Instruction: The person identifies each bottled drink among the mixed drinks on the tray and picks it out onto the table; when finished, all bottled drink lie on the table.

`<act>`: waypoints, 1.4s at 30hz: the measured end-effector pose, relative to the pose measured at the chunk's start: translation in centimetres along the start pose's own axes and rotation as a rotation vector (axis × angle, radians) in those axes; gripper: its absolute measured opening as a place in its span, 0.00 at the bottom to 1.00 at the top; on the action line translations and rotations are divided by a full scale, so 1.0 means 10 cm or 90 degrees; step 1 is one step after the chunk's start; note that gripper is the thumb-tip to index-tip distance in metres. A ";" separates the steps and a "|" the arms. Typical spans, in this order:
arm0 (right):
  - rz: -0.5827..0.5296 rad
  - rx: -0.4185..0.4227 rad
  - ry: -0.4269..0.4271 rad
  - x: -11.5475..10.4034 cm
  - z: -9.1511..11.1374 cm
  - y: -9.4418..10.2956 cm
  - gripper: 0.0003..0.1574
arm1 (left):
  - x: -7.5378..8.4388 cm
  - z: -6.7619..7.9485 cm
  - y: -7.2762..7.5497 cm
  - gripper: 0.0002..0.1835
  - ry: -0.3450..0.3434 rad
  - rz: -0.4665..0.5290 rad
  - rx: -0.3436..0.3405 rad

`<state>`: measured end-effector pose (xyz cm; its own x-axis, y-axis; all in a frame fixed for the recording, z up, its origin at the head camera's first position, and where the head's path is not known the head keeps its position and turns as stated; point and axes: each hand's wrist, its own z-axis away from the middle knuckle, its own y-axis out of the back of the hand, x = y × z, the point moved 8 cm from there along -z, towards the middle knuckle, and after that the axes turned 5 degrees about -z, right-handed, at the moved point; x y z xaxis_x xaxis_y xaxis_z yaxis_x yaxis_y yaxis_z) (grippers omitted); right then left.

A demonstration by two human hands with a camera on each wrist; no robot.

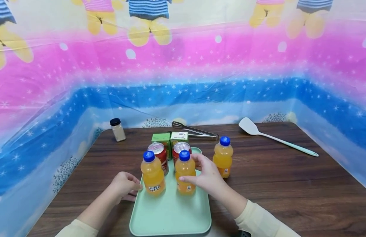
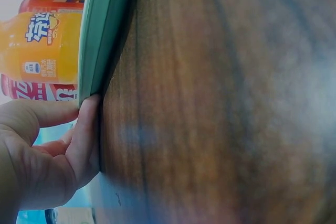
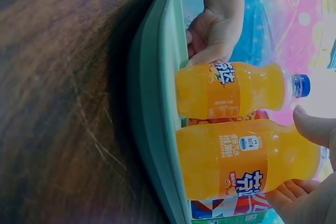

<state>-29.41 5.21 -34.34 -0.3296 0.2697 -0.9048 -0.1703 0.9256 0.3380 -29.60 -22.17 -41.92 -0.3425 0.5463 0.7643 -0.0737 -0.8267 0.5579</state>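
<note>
My left hand (image 1: 125,186) pinches the left rim of a light green tray (image 1: 171,217) between thumb and fingers, as the left wrist view shows up close. On the tray's right side, my right hand (image 1: 211,174) holds an orange soda bottle (image 1: 185,172) with a blue cap, thumb in front and fingers behind. Its base is at the tray surface. A second orange soda bottle (image 1: 153,174) stands upright on the tray's left side. Behind the two bottles are red soda cans, a left can (image 1: 160,154) and a right can (image 1: 181,147), with green cartons (image 1: 161,138) farther back.
A third orange soda bottle (image 1: 223,156) stands on the wooden table (image 1: 289,187) right of the tray. Metal tongs (image 1: 197,131) lie behind the cartons. A white spatula (image 1: 277,138) lies at the back right, and a black-lidded jar (image 1: 118,131) stands at the back left.
</note>
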 end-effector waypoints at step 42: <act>0.012 0.014 0.033 -0.04 0.01 -0.03 0.35 | 0.01 0.02 0.00 0.09 -0.005 0.003 -0.005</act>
<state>-29.16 4.84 -34.07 -0.3801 0.2732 -0.8837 -0.1434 0.9264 0.3481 -29.43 -22.11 -41.81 -0.3359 0.5436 0.7692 -0.0794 -0.8301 0.5519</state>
